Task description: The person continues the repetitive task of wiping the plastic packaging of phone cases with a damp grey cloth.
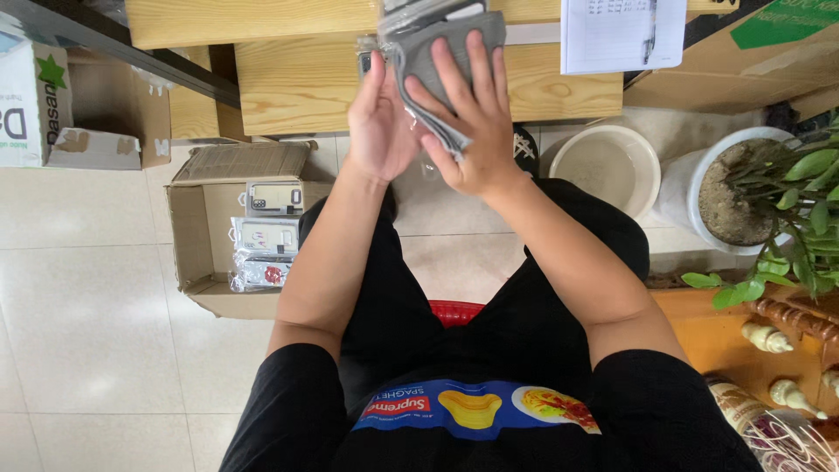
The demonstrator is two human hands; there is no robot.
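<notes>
**A:** ok so head cam, looking straight down. Person's sitting on a red stool (pixel 454 311), both arms raised in front. The right hand (pixel 468 122) is lying flat over a stack of grey phone cases in clear sleeves (pixel 428 39), fingers spread and stretched out across the top one, thumb tucked under the edge, so it's gripping the stack from above. The left hand (pixel 380 127) is sitting just beside it on the left, palm turned toward the stack, fingers mostly straight and pressing against the side of the stack, not curled shut.

**B:** where's the stack sitting relative to everything else?

**A:** It's being held up in the air between the two hands, in front of a light wooden bench (pixel 306 83), not resting on it as far as I can tell. Top of the stack is running out of the frame.

**B:** anything else lying around?

**A:** Yeah, an open cardboard box (pixel 192 236) is sitting on the tiled floor by the person's left knee, with a few more packaged cases (pixel 266 240) lying inside it. Another white-and-brown carton (pixel 52 109) is sitting farther left. On the right side there's a cream plastic basin (pixel 603 166) on the floor, and just beside that a white pot with a green plant (pixel 760 192). A sheet of paper (pixel 620 35) is hanging over the bench edge up top.

**B:** hands touching the box at all?

**A:** nope, well apart from it.
</notes>
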